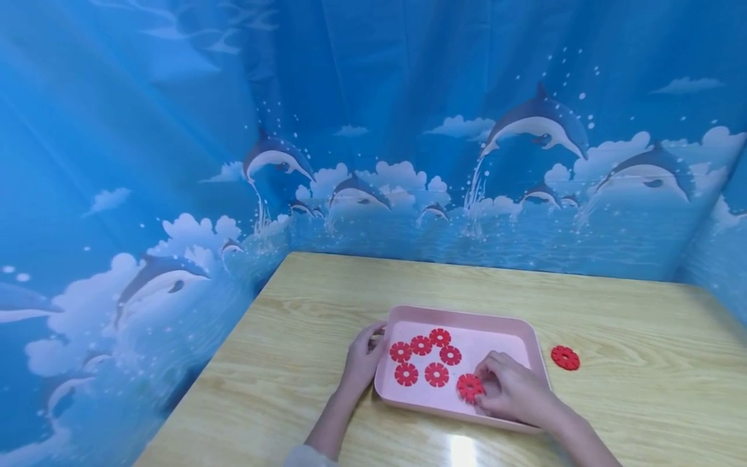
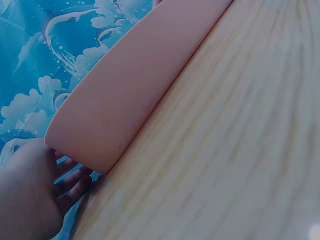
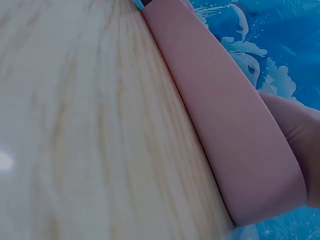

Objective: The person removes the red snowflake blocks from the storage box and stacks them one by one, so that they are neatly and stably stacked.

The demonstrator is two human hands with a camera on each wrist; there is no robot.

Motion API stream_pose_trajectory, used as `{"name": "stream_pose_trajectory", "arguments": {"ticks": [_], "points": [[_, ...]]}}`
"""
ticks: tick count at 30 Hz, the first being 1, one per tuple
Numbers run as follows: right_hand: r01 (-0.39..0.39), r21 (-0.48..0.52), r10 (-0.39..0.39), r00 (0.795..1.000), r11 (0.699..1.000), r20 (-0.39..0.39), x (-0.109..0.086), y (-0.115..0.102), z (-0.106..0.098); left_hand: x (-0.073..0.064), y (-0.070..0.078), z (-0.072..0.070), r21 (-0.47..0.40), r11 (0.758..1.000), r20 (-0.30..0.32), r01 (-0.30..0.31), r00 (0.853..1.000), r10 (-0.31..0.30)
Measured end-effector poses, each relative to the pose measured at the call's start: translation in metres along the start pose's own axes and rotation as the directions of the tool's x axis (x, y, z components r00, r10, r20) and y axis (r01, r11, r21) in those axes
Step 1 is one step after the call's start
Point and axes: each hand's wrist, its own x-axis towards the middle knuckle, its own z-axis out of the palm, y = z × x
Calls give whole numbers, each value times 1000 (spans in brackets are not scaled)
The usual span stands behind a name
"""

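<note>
A pink tray point(image 1: 449, 316) lies on the table with several red notched plastic discs point(image 1: 436, 374) flat inside. Over its right half, my right hand point(image 1: 516, 392) pinches another red notched disc point(image 1: 469, 388) at its right edge between thumb and fingers. At the tray's left side, my left hand point(image 1: 362, 360) rests against the outer wall, its fingers loosely bent. In the left wrist view the left hand point(image 2: 30, 192) shows by the tray corner, fingers apart. The right wrist view shows part of the right hand point(image 3: 297, 135) beyond the tray wall point(image 3: 225, 120); its fingers are hidden there.
One more red notched disc point(image 1: 565, 358) lies on the wooden table point(image 1: 338, 285), right of the tray. A blue curtain with printed dolphins point(image 1: 373, 130) hangs behind the table and along its left side.
</note>
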Motion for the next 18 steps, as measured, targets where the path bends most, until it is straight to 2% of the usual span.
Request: {"name": "stream_pose_trajectory", "arguments": {"ticks": [5, 10, 18], "points": [[-4, 17, 5, 1000, 1000, -27, 0, 0, -6, 0, 1, 0, -1, 1000, -1, -7, 1000, 7], [27, 32, -24, 997, 999, -67, 1, 2, -21, 0, 2, 0, -8, 1000, 2, -15, 1000, 15], [-95, 49, 99, 993, 994, -70, -4, 11, -50, -1, 1, 0, -7, 1000, 3, -10, 1000, 10]]}}
